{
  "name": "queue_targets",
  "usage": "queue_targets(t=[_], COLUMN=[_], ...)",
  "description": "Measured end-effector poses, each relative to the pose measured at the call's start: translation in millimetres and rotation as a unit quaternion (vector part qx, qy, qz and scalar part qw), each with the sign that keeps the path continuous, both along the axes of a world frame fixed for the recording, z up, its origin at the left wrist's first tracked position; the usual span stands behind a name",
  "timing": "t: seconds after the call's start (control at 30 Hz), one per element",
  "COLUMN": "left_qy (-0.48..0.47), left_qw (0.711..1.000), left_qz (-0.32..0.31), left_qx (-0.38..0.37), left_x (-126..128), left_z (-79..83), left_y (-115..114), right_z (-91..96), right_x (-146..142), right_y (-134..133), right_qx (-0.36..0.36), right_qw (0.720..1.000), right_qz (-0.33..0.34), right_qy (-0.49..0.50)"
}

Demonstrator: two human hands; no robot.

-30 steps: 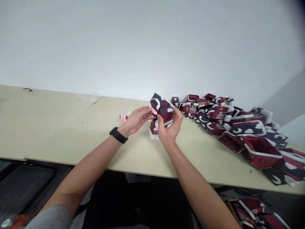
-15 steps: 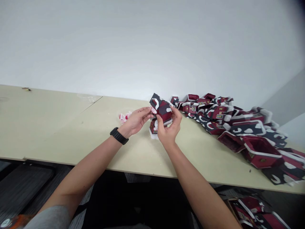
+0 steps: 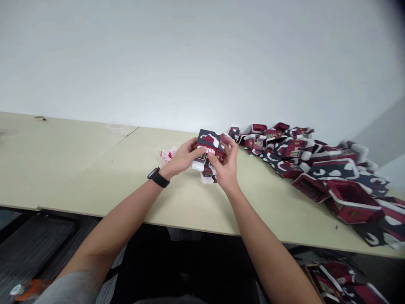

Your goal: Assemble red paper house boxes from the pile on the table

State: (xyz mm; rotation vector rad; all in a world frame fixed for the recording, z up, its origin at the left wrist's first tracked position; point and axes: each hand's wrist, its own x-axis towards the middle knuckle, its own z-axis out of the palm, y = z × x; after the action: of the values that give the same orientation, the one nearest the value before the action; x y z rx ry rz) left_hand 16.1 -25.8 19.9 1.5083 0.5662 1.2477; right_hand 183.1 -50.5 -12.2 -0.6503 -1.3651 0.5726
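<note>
A small toy house [image 3: 205,137] with a dark, white-patched roof and dark red walls is held above the table between both my hands. My left hand [image 3: 184,158], with a black watch on its wrist, grips its left side. On the right, my right hand [image 3: 226,169] closes round the other side. Both thumbs meet at a small red-and-white striped piece [image 3: 209,150] lying across the house front. Just beneath shows a similar red part with a white base [image 3: 209,175]; I cannot tell whether it is joined. Left of my hands lies a small heap of red-and-white striped pieces [image 3: 167,155].
A long pile of similar toy houses [image 3: 294,152] spreads over the right side of the table [image 3: 126,181]. More houses fill a box [image 3: 341,283] below the edge at lower right. A bottle with orange liquid [image 3: 30,290] is at lower left. Behind stands a white wall.
The house has turned so its windowed front faces me. The striped piece, pinched upright by my left hand before, now lies level across the front under both thumbs.
</note>
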Motion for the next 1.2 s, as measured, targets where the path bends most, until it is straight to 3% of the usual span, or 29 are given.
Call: queue_targets(t=[0.33, 0.5, 0.87, 1.2], left_qy=[-0.006, -0.005, 0.043, 0.072], left_qw=[0.999, 0.999, 0.993, 0.985], left_qz=[0.011, 0.014, 0.026, 0.043], left_qx=[0.036, 0.038, 0.109, 0.149], left_x=[3.9, 5.0, 10.9, 6.7], left_z=[10.9, 7.6, 2.0, 0.7], left_y=[-13.1, -12.0, -18.2, -13.3], right_z=[6.2, 7.4, 6.2, 11.1], right_x=[5.7, 7.4, 17.1, 14.2], right_y=[-3.7, -4.5, -0.4, -5.7], right_qx=[0.007, -0.009, -0.061, -0.043], right_qw=[0.998, 0.998, 0.993, 0.996], right_qz=[0.054, 0.057, 0.087, 0.078], right_qy=[0.018, -0.004, 0.056, 0.029])
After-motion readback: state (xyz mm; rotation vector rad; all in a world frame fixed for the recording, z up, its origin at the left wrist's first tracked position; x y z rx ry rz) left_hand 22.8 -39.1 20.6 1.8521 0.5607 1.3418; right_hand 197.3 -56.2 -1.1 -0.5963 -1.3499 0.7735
